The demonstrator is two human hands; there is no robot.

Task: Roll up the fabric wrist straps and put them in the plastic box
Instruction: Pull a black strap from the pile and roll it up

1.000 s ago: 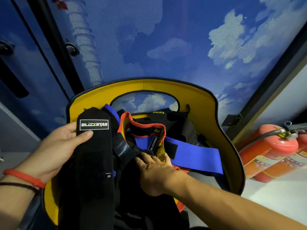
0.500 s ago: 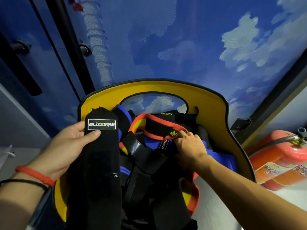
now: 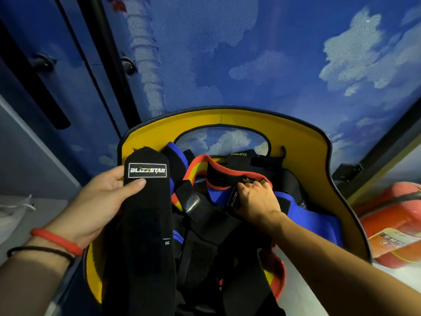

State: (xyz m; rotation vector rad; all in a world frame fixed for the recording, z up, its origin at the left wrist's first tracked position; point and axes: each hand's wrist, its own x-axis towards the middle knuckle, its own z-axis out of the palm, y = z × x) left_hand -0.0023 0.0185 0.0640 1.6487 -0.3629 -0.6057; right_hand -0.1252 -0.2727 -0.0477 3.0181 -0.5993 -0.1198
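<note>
A person's left hand pinches a soft, probably light black strap with its label just above the grip, while the right hand clutches a red-edged strap.

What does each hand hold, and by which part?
Left hand grips the black BLIZZSTAR strap near its top end, thumb below the label. Right hand pinches the red-edged strap at its rim.

Black wrist strap, white-lettered label; yellow box, dark rim; red-edged strap; blue strap at three o'clock; blue cloud-patterned wall.
</note>
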